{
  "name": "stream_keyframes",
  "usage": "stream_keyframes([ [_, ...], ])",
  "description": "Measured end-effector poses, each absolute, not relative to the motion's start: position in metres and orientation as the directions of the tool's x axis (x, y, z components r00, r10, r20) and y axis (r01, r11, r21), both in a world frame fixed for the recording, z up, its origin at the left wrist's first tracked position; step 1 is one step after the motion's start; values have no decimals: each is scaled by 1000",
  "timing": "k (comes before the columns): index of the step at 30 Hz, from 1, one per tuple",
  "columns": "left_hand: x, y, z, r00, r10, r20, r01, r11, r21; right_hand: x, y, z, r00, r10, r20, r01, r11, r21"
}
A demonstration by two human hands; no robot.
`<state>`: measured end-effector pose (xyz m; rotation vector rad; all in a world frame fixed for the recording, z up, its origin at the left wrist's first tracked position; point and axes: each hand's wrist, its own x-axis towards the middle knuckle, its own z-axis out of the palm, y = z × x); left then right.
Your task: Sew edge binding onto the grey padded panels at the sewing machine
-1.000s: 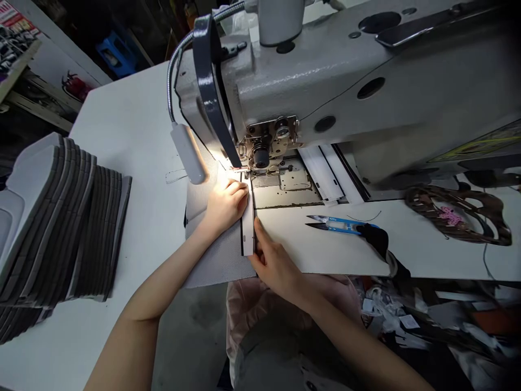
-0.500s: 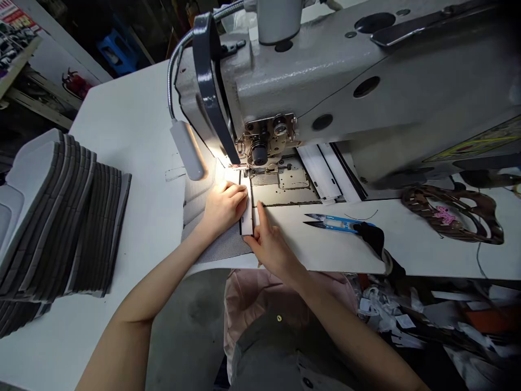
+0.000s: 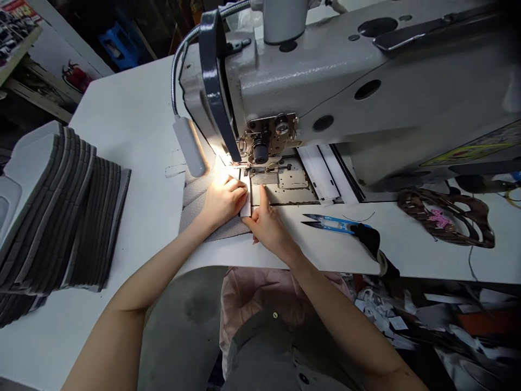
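Observation:
A grey textured fabric panel [image 3: 193, 214] lies under the sewing machine [image 3: 309, 81], with a narrow white strip [image 3: 245, 208] with dark edges on top of it, running toward the lit needle area. My left hand [image 3: 224, 200] presses down on the panel, its bent fingers together against the strip's left side. At the strip's near end, my right hand [image 3: 269, 227] has its thumb on the strip and its index finger stretched along the metal plate [image 3: 285, 184]. Its other fingers are curled in and partly hidden.
Blue thread snips [image 3: 329, 224] lie right of my hands, near a brown hair clip [image 3: 448, 217]. A tall stack of grey panels [image 3: 73, 217] fills the left side. White strips [image 3: 319, 171] rest under the machine arm, and a lamp [image 3: 189, 146] hangs beside the needle.
The panel and white strip have moved away from me, further under the needle area. My right hand has moved forward with them, while my left hand stays in nearly the same place.

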<state>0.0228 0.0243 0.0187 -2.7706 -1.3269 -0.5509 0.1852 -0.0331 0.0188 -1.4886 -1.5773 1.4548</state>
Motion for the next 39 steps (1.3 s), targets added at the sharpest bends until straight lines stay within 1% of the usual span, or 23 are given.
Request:
stream_keyframes([
  [7,22,21,15,584,726,362,738,-661,137,183,-18,13,-236,954,-187,402,-80,-912],
  [11,23,33,9,556,735,389,742,-649,165,182,-8,16,-207,966,-152,517,-24,-856],
  [15,24,36,5,518,755,401,763,-620,183,182,-2,21,-177,973,-150,669,7,-743],
  [17,23,30,6,526,757,388,762,-622,180,184,-6,21,-165,980,-114,737,46,-674],
  [19,20,20,7,548,747,377,741,-642,197,189,-14,19,-210,977,-34,778,146,-611],
  [22,17,5,9,570,727,384,697,-675,244,197,-29,12,-354,930,102,781,354,-515],
  [25,14,-2,13,592,719,365,685,-687,243,201,-36,7,-437,887,151,789,458,-408],
  [27,13,-2,17,614,724,314,692,-685,227,202,-36,5,-451,878,160,803,477,-357],
  [30,12,0,20,628,731,268,700,-680,216,200,-35,4,-453,871,192,802,492,-338],
  [35,12,-1,17,612,716,336,678,-694,245,198,-35,4,-457,865,208,800,501,-330],
  [39,11,-5,15,619,704,348,681,-702,209,197,-37,8,-483,866,130,809,498,-312],
])
